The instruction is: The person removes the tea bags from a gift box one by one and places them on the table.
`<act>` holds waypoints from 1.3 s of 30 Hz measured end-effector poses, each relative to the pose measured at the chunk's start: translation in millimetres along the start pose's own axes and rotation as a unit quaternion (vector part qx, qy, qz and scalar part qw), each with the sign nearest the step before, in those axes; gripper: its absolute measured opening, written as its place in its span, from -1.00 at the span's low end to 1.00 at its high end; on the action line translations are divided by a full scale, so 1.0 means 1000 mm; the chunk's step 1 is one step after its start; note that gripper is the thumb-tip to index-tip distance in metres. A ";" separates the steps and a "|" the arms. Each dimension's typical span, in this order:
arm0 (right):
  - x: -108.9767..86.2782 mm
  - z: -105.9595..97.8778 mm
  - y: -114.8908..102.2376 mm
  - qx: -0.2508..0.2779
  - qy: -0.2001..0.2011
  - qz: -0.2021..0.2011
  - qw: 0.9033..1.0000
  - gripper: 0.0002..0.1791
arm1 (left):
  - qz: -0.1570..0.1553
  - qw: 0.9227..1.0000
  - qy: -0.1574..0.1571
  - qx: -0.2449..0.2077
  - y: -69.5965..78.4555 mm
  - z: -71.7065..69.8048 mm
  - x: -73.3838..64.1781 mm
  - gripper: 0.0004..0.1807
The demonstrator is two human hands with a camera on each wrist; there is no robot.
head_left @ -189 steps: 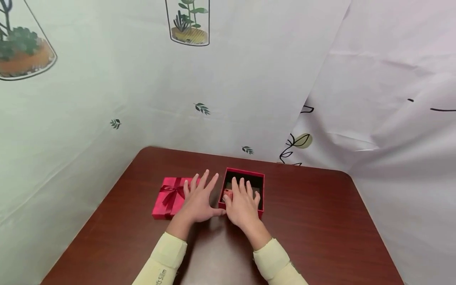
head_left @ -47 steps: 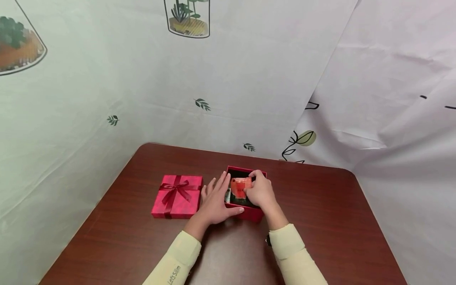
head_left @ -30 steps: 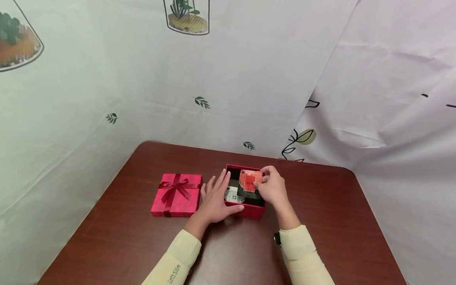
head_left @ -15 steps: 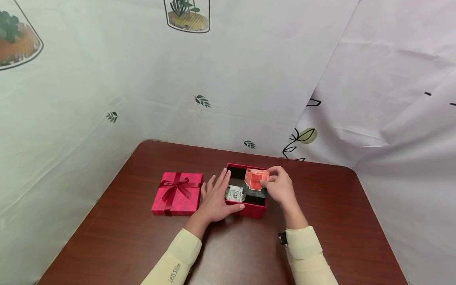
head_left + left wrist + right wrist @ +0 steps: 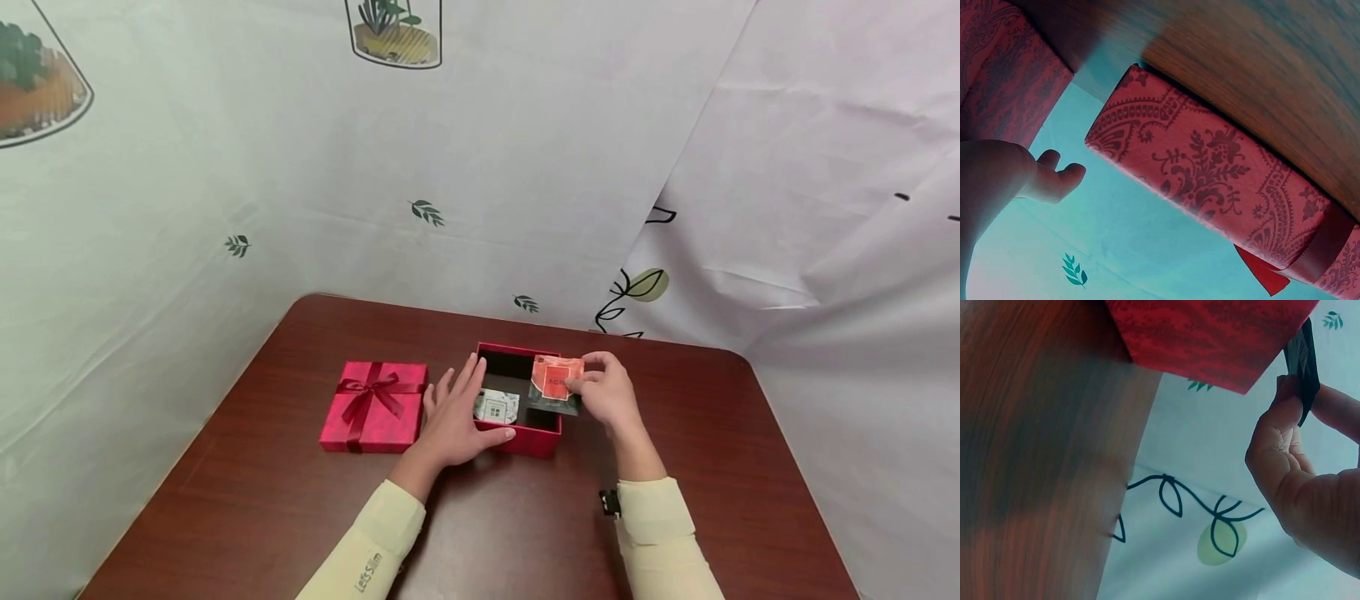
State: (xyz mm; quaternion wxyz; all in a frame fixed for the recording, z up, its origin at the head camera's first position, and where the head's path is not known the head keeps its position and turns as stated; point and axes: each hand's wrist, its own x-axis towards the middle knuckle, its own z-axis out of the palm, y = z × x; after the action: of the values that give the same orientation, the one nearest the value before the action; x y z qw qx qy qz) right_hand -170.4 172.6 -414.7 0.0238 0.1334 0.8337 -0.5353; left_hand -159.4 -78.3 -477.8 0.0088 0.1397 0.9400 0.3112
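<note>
Pinching a slim orange-and-black packet (image 5: pixel 553 383), probably light and best held by its edge, in the right hand (image 5: pixel 609 393) by the right rim of a lidless red box (image 5: pixel 528 442) near the desk's (image 5: pixel 697 450) far edge, while resting the left hand (image 5: pixel 452 425), with fingers outstretched, against its left side.

The sachet (image 5: pixel 551 402) was orange-red above and dark grey below. The gift box (image 5: pixel 531 442) was red outside and black inside. Its lid (image 5: pixel 399 433) was red with darker floral ornaments and a maroon ribbon (image 5: pixel 369 393). The tabletop (image 5: pixel 712 475) was reddish brown.
</note>
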 end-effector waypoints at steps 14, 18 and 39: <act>0.003 -0.015 0.012 0.004 0.007 0.027 1.000 -0.45 | 0.005 1.000 0.006 0.000 -0.001 0.002 0.001 0.33; 0.003 -0.018 0.015 0.001 0.007 0.032 0.999 -0.45 | 0.007 1.000 0.009 -0.001 -0.002 0.003 0.001 0.33; 0.009 -0.035 0.035 0.007 -0.004 0.041 0.999 -0.45 | 0.011 1.000 0.010 -0.005 -0.002 0.002 0.000 0.32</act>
State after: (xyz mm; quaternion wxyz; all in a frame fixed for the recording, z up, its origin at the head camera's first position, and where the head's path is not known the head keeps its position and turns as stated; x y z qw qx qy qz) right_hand -167.2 219.2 -432.4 0.0487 0.1655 0.8239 -0.5399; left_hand -160.1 -78.5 -481.1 -0.0032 0.1468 0.9368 0.3175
